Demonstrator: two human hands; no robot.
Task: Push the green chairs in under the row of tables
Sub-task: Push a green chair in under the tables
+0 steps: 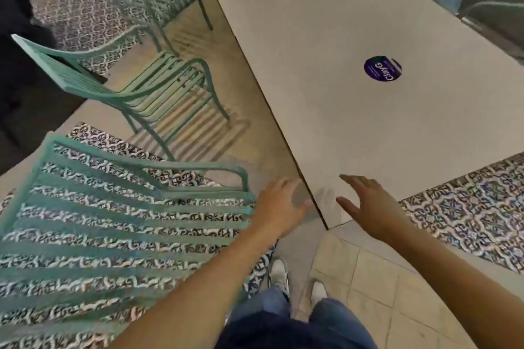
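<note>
We hold our left hand point(279, 208) with fingers loose and spread, gripping nothing, just beside the nearest green chair point(122, 224), which stands to its left. Our right hand point(368, 204) hovers flat and spread over the table point(354, 110) corner. Two more chairs point(147, 93) stand farther ahead of the left hand, apart from the table edge.

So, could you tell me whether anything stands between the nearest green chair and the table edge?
Nothing visible does: only bare floor separates the nearest chair from the table edge. The left hand hangs open beside the chair's front.
</note>
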